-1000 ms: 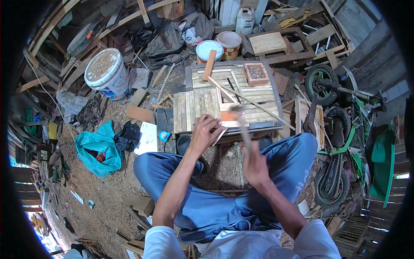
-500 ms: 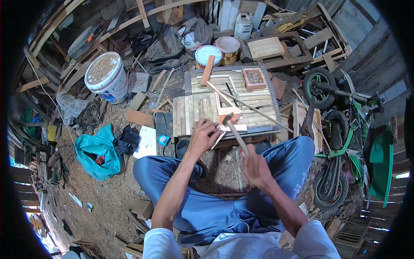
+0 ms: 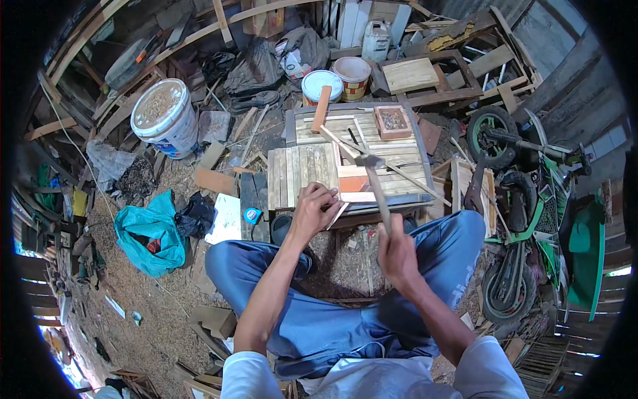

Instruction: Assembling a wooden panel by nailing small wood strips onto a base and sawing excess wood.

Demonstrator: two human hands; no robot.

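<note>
My right hand (image 3: 397,253) is closed round the wooden handle of a hammer (image 3: 379,189), whose head is raised above the work table. With its fingers bent and pressed together, my left hand (image 3: 314,209) rests at the front edge of a slatted wooden panel (image 3: 296,169). Whatever sits between those fingertips is too small or hidden to name. Just right of them lies a short pale wood strip (image 3: 359,197), in front of an orange-brown piece (image 3: 353,183). A thin sliver of wood (image 3: 338,216) sticks out below my left fingertips.
On the low table (image 3: 415,149) are a brick-coloured box (image 3: 392,122) of small bits, a reddish board (image 3: 321,110) and a long thin stick (image 3: 415,176). A tape measure (image 3: 252,215) lies to the left. Buckets (image 3: 163,120) stand farther off; a small green motorbike (image 3: 531,193) is at right.
The hammer has risen away from the pale strip, its head moving up and to the right. My right hand has shifted slightly right with it. My left hand stays in place.
</note>
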